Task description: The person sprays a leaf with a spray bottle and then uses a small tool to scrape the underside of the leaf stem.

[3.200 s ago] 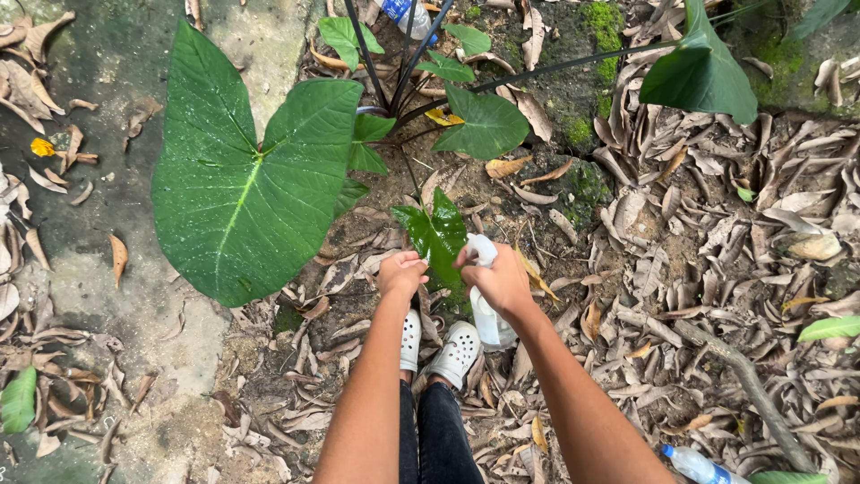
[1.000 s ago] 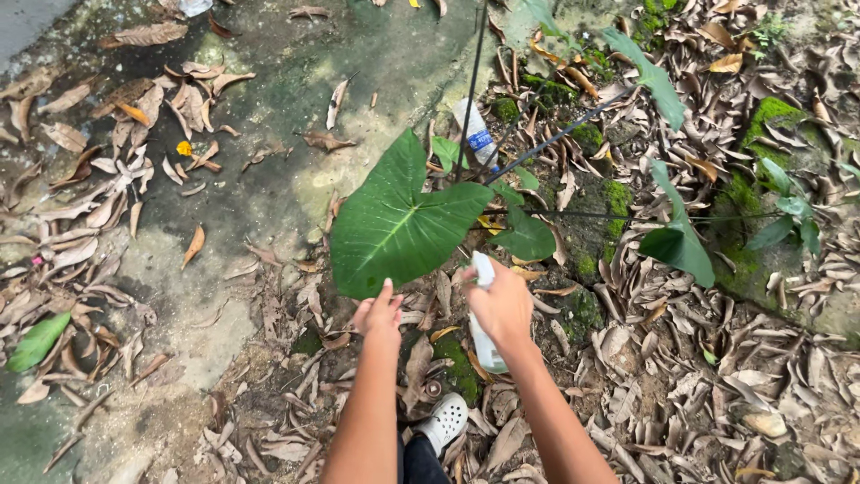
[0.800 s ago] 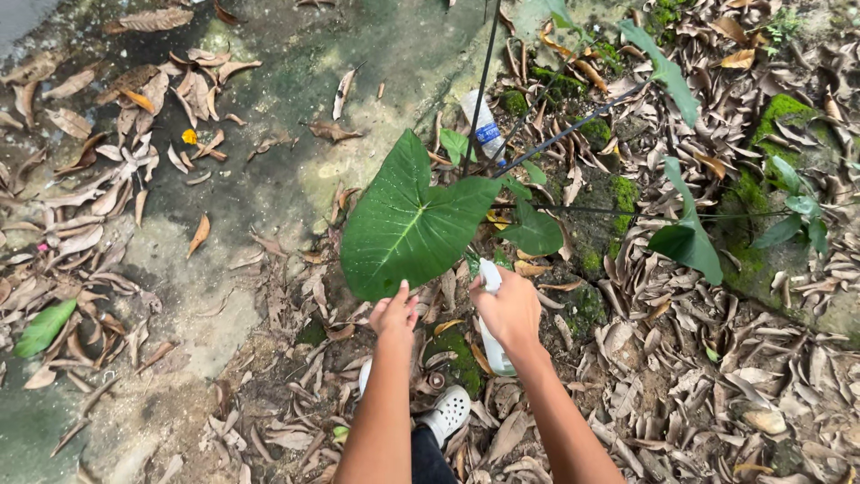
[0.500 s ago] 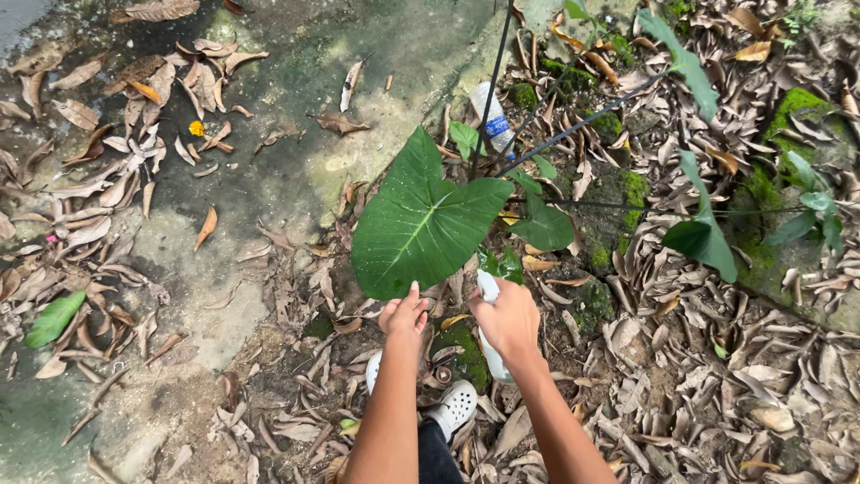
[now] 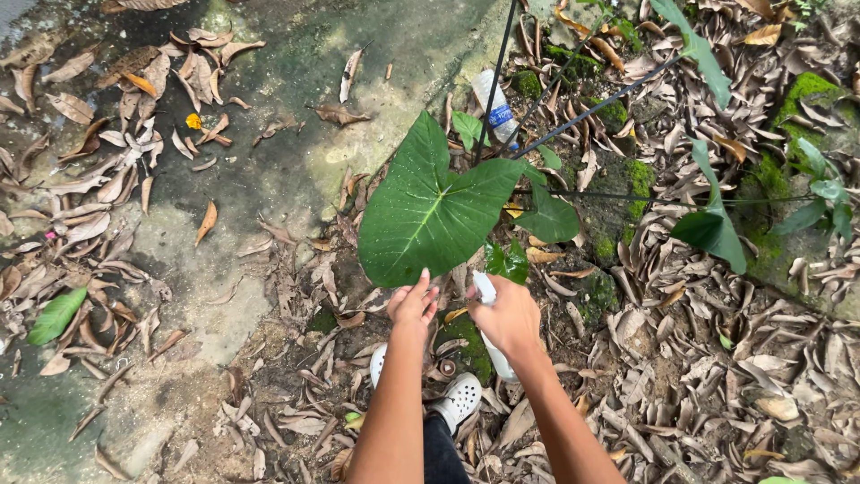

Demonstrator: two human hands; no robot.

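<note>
Left hand (image 5: 412, 303): forearm extended toward 12 o'clock, fingers loosely spread, empty. Right hand (image 5: 504, 315): forearm angled toward 11 o'clock, fingers closed in a grip.

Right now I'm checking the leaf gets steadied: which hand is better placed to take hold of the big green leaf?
Left. The left hand is empty at the big leaf edge; the right hand grips a white spray bottle.

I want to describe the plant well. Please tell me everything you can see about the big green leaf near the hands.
The big green leaf is broad, heart-shaped and glossy, with a pale midrib and fine side veins. It looks whole and fresh. It hangs on a thin dark stalk above dry brown leaves, tip toward the person. The left hand reaches its lower edge; the right hand is close beside.
</note>
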